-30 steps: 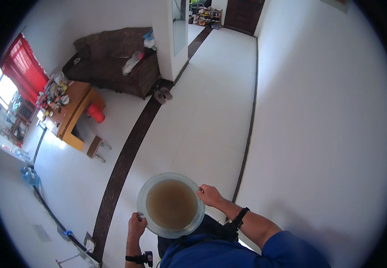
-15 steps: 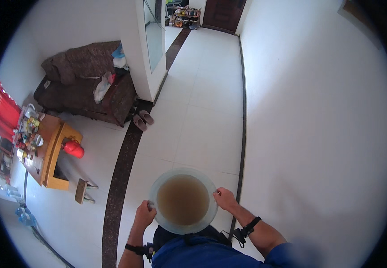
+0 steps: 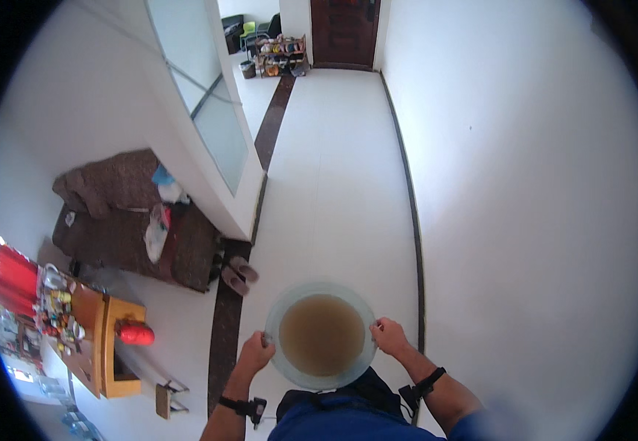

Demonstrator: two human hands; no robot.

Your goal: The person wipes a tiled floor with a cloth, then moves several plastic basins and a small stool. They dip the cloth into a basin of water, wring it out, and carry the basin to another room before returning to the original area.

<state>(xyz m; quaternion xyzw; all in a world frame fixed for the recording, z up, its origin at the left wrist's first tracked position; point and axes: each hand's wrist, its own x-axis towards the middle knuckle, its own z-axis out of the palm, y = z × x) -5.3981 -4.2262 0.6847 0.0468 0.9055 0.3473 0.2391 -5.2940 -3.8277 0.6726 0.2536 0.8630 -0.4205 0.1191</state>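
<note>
Brownish-pink slippers (image 3: 239, 275) are lying ahead-left; the round, pale-green basin (image 3: 284, 305) with brown liquid (image 3: 321, 336) is facing upward, the left hand (image 3: 258, 351) and right hand (image 3: 391, 338) fingers gripping opposite sides.

At six o'clock in the head view, a pale round basin (image 3: 283, 364) of cloudy brown liquid (image 3: 322, 335) is held level above the white floor (image 3: 326, 213); the left hand (image 3: 257, 353) grips its rim at nine o'clock, the right hand (image 3: 390, 336) at three; a black strap (image 3: 238, 405) circles each wrist. A brown sofa (image 3: 127, 239) stands at nine o'clock; slippers (image 3: 238, 275) and a cluttered desk (image 3: 87, 367) lie toward eight, a small stool (image 3: 163, 401) between seven and eight; a dark door (image 3: 344, 33) stands near twelve, a shoe rack (image 3: 282, 55) just short of it.
</note>
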